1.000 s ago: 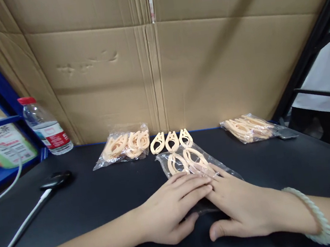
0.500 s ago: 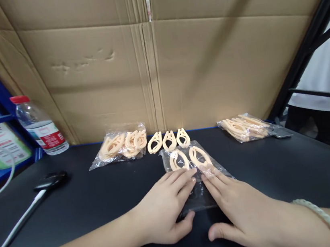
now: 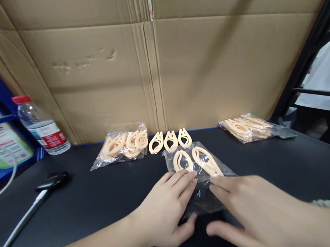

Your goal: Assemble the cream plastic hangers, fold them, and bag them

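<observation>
A clear plastic bag (image 3: 204,199) lies flat on the black table, holding two beige loop-shaped plastic pieces that look like folded travel hangers: a left one (image 3: 174,163) and a right one (image 3: 199,156). My left hand (image 3: 171,205) rests palm down with fingers stretched out over the bag's left side and the lower end of the left piece. At the bag's right side, my right hand (image 3: 252,209) is spread, fingertips at the lower end of the right piece. Neither hand grasps anything. Three loose beige pieces (image 3: 170,141) stand in a row just behind the bag.
Filled bags of similar pieces lie at back left (image 3: 125,145) and back right (image 3: 247,128). A water bottle (image 3: 46,131) stands at far left, near a black device (image 3: 51,181) with a white cable (image 3: 17,228). A cardboard wall (image 3: 101,83) closes off the back.
My right hand has drawn back toward me and to the right, uncovering more of the right piece. The left hand has hardly moved. The view has shifted slightly.
</observation>
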`<state>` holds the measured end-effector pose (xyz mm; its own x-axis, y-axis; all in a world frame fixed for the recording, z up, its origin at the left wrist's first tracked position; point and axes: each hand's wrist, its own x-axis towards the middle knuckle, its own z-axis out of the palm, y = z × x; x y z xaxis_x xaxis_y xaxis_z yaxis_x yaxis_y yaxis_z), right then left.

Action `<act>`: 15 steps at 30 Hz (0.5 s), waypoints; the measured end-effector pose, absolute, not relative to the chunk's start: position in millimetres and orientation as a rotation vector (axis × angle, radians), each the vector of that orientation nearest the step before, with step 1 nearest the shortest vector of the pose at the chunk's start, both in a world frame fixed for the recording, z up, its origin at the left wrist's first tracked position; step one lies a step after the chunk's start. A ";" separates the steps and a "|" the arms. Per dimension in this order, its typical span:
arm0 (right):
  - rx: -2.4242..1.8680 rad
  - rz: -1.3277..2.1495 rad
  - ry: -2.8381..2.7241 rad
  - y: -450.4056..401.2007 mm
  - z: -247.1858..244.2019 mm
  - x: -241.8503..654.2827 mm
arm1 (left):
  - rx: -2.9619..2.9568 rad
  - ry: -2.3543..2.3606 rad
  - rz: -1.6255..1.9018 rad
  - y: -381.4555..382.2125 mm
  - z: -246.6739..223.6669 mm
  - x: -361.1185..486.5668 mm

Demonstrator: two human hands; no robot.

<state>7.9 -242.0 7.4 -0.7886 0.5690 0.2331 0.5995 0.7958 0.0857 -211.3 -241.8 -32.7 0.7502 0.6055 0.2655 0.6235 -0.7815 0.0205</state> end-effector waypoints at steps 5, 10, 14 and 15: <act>-0.841 -0.181 -2.727 -164.4 45.2 -9.6 | -2.860 -1.036 -0.381 -242.2 -31.0 -210.3; -0.725 -0.264 -2.914 -56.7 9.2 -25.1 | -2.829 -1.007 -0.314 -243.8 -32.2 -211.6; -0.716 -0.279 -2.987 -27.7 -11.9 -28.8 | -2.770 -0.976 -0.312 -245.4 -33.8 -211.6; -0.726 -0.281 -2.992 -26.0 -12.8 -27.4 | -2.755 -0.976 -0.322 -245.7 -34.1 -211.3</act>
